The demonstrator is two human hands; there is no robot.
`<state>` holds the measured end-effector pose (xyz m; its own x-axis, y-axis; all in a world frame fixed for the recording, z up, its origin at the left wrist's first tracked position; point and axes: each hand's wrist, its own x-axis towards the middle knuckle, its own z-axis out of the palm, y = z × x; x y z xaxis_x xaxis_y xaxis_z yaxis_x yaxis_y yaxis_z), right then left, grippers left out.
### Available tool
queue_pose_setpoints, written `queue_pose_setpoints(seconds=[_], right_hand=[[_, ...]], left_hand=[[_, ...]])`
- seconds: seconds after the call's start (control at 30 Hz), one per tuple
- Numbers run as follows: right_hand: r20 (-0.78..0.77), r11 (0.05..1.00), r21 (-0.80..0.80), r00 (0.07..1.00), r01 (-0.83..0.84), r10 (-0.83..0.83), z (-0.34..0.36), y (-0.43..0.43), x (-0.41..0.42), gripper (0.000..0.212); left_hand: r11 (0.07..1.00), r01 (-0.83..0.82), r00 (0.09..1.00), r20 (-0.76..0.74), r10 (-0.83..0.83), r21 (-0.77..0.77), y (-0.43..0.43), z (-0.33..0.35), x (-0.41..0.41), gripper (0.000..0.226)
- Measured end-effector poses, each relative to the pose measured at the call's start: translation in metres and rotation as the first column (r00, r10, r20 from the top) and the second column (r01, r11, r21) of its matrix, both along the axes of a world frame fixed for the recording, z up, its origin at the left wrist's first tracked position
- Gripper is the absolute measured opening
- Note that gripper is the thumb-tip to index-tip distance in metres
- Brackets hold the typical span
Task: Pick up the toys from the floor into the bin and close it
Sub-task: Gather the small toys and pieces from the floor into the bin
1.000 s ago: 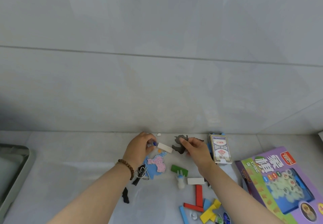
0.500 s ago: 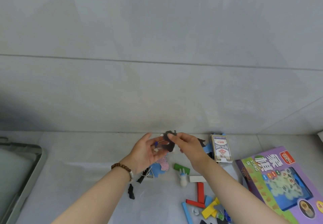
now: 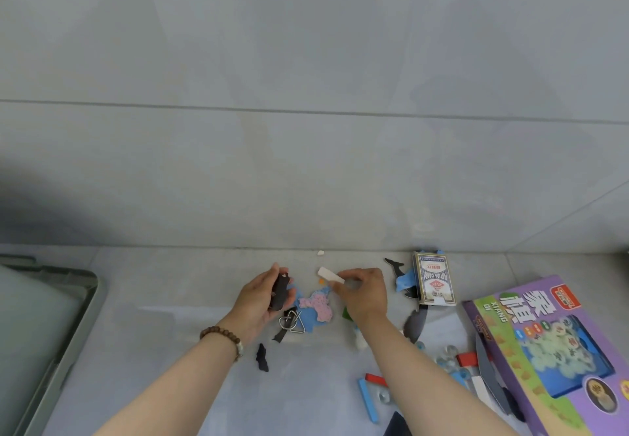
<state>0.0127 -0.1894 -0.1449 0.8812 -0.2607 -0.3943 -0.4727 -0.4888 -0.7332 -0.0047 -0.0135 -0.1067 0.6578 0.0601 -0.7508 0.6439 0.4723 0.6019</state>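
Left hand [image 3: 269, 296]: raised above the floor [image 3: 170, 302], palm turned inward, fingers and thumb curled round a dark flat piece [image 3: 279, 291] held on edge; bead bracelet [image 3: 221, 333] at the wrist. Right hand [image 3: 366, 294]: palm down, thumb and forefinger pinching the near end of a white block [image 3: 329, 275], which juts toward 10 o'clock. Grey bin [image 3: 91, 291]: on the floor at 9 o'clock of the left hand, well apart, cut by the frame edge. Between the hands, on the floor: blue-and-pink puzzle piece [image 3: 318, 306], with metal ring puzzle [image 3: 292, 321] just beside it at 7 o'clock. Card box [image 3: 434, 279]: 3 o'clock of the right hand. Purple game box [image 3: 544, 350]: 4 o'clock. Blue stick [image 3: 369, 400] and red block [image 3: 467, 358]: either side of the right forearm, which covers the floor between them.
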Motion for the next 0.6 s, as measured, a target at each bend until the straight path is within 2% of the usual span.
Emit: queue_pose_setpoints(seconds=[0.1,0.23,0.3,0.37,0.5,0.6], right_hand=[[0.008,1.000,-0.006,1.000,0.003,-0.002,0.004,0.000,-0.003,0.012],[0.070,0.971,0.219,0.991,0.095,-0.112,0.019,-0.002,-0.012,0.015],[0.104,0.946,0.324,0.993,0.026,-0.063,0.035,0.000,-0.020,0.013],[0.132,0.936,0.343,0.991,-0.079,0.035,0.047,0.000,-0.029,0.010],[0.155,0.957,0.290,0.987,-0.006,-0.041,0.049,-0.029,-0.039,0.017],[0.097,0.980,0.199,0.995,-0.003,-0.016,0.037,-0.055,-0.050,0.022]], left_hand=[[0.997,-0.043,0.999,-0.026,0.041,-0.070,-0.006,0.002,-0.002,0.035],[0.980,-0.075,0.997,-0.028,0.071,-0.184,-0.020,0.006,-0.002,0.047],[0.972,-0.011,1.000,-0.020,0.007,-0.233,-0.030,0.009,-0.003,0.055],[0.961,0.042,0.999,-0.011,-0.047,-0.272,-0.043,0.013,-0.006,0.055],[0.985,0.048,0.999,0.022,-0.045,-0.169,-0.060,0.015,-0.012,0.023],[0.996,0.078,0.997,0.032,-0.076,-0.052,-0.057,0.013,-0.020,0.019]])
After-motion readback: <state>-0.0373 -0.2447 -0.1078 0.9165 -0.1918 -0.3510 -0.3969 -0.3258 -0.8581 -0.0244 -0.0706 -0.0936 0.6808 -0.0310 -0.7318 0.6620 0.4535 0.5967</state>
